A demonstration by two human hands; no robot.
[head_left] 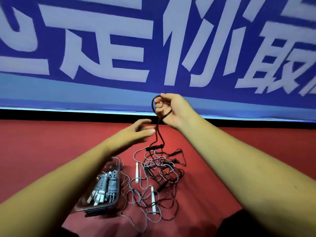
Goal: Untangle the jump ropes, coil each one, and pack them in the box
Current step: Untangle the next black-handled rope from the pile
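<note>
The thin black jump rope (152, 104) hung almost straight down from the right hand (168, 109). That hand was raised over the far part of the red carpet (42, 151), fingers curled and pinching the cord into a small loop at the top. The strand's long axis ran vertically, from that loop to a thicker black grip-like section lying crosswise just above the heap. The left hand (136, 131) was the nearer one to the hanging part. It sat just to the left of it and lower than the right hand, palm open and fingers spread and relaxed, holding nothing. Its fingertips were at the strand, but motion blur made it impossible to tell whether they touched it. From this layout the left hand looked best placed to take the strand below the loop. The cord was slim, dark and limp, and it would probably drag neighbouring loops along if lifted further. Below it, the tangle of black and grey cords (160, 170) lay spread over the middle of the carpet, with two loose white handles (137, 171) along its left side. Just left of the tangle, towards the carpet's near edge, stood the clear plastic box (114, 161), already holding coiled grey ropes (109, 183). A blue banner (102, 48) with large white characters rose beyond the carpet's far edge.
</note>
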